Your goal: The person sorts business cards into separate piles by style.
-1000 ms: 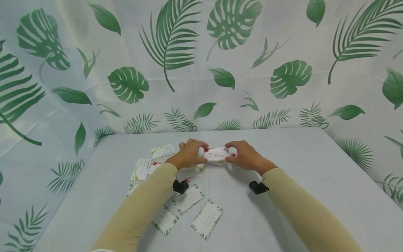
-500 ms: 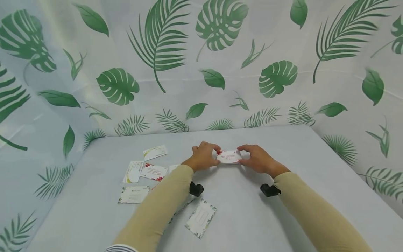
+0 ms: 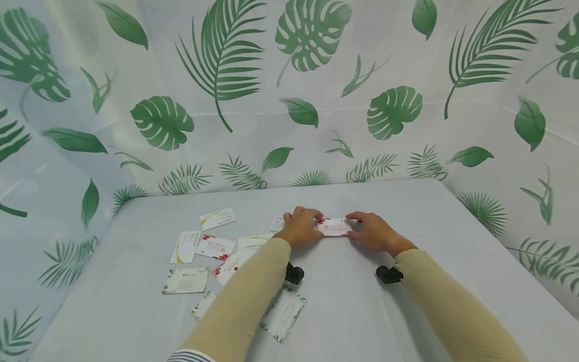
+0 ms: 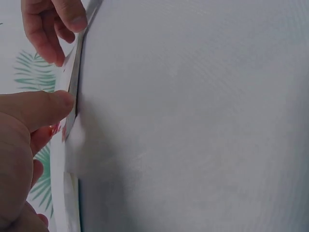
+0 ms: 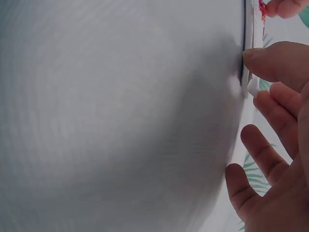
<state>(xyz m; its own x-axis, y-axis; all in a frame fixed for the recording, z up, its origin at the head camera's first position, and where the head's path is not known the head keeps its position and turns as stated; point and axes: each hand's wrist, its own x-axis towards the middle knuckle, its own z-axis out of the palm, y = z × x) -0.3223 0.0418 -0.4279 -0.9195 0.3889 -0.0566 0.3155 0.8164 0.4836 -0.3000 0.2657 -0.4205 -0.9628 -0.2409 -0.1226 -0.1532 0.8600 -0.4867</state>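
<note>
In the head view my left hand point(image 3: 300, 227) and right hand point(image 3: 373, 232) hold a white business card with red flowers point(image 3: 333, 227) by its two short ends, low at the table. Each hand has thumb and fingers at the card's edges. In the left wrist view the left thumb point(image 4: 60, 102) lies on the card's near edge. More than one layer shows edge-on under the right thumb point(image 5: 258, 58) in the right wrist view, so it looks like a thin stack. The right hand's other fingers are spread. A white card point(image 3: 277, 223) is partly hidden behind the left hand.
Left of the hands lie loose cards: yellow-green ones point(image 3: 218, 218), a red-flowered one point(image 3: 215, 247), and leaf-bordered ones point(image 3: 186, 280). Another leaf-bordered card point(image 3: 284, 315) lies nearer, partly under the left sleeve point(image 3: 246, 296). A leaf-print curtain point(image 3: 253, 110) stands behind the white table point(image 3: 362, 322).
Both hands have moved right with the red-flowered card, away from the scattered cards, and come lower to the table. The head view has shifted, uncovering more cards at the left.
</note>
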